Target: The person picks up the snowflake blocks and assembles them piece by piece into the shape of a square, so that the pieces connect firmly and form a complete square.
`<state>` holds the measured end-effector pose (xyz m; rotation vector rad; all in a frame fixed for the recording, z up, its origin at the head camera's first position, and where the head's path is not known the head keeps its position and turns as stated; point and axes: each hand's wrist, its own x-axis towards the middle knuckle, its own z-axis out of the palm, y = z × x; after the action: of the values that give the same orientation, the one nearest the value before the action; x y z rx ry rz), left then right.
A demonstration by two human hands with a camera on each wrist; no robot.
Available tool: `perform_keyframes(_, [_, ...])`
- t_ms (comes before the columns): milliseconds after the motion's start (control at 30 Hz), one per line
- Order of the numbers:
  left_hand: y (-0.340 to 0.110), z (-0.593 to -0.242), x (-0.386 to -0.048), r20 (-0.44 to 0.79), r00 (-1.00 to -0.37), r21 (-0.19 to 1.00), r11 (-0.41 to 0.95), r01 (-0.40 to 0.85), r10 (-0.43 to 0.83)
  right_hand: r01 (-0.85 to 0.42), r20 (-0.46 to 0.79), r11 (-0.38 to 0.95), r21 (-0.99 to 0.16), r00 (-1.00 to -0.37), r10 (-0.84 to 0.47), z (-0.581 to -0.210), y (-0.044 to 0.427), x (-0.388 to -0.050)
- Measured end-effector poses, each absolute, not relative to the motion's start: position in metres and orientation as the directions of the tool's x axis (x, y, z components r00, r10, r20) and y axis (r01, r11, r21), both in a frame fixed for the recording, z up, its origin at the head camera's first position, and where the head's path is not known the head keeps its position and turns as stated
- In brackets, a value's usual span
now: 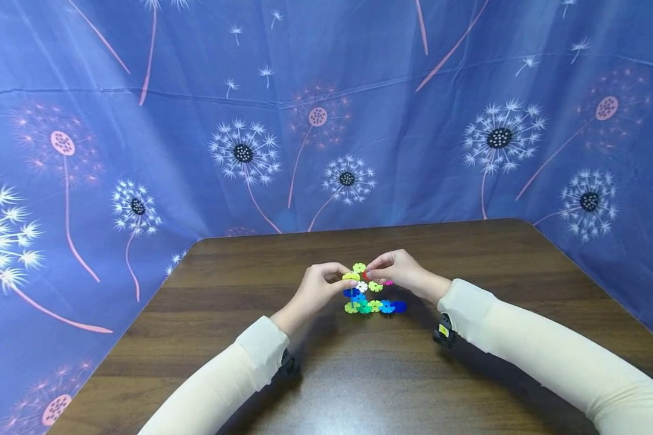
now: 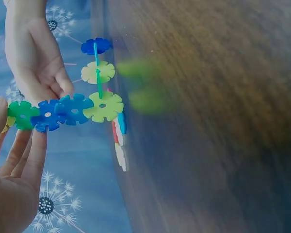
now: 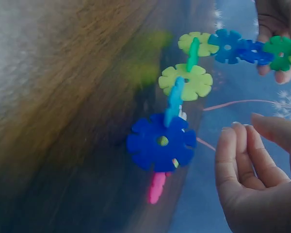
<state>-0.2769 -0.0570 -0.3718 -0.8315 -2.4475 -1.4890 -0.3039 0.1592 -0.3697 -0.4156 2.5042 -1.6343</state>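
Note:
Flower-shaped interlocking plastic discs are joined into a structure standing on the table. My left hand point(image 1: 318, 293) pinches the yellow disc point(image 1: 350, 277) atop its upright column, where a green disc point(image 2: 23, 115) and blue discs sit below. Along the bottom, a row ends at the right in a dark blue disc point(image 1: 399, 307). Behind are a white disc point(image 1: 361, 287), a yellow-green disc point(image 1: 375, 286) and a pink piece point(image 3: 157, 187). My right hand point(image 1: 402, 272) is beside the structure near a red piece point(image 1: 366, 275). In the right wrist view its fingers curve loosely, nothing visible between them.
The brown wooden table point(image 1: 223, 290) carries the structure near its middle. A blue dandelion-print curtain point(image 1: 392, 133) hangs around the table's far and side edges. Black wrist cameras point(image 1: 444, 331) sit under the cuffs of both cream sleeves.

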Motion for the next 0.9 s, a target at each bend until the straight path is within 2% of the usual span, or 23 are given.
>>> perform_keyframes(267, [-0.059,-0.376,-0.272,0.414,-0.830,0.786,0.314,0.533,0.373,-0.128,-0.014,0.463,-0.877,-0.956,-0.291,-0.382,0.135,-0.314])
perform_keyframes(500, [-0.060,-0.379,-0.273,0.417,-0.845,0.788,0.329,0.520,0.335,-0.155,-0.020,0.584,-0.797,-0.959,-0.282,-0.392,0.124,-0.312])
perform_keyframes(900, [-0.060,-0.379,-0.272,0.442,-0.837,0.786,0.310,0.535,0.323,-0.153,-0.004,0.682,-0.716,-0.975,-0.222,-0.395,0.118,-0.308])
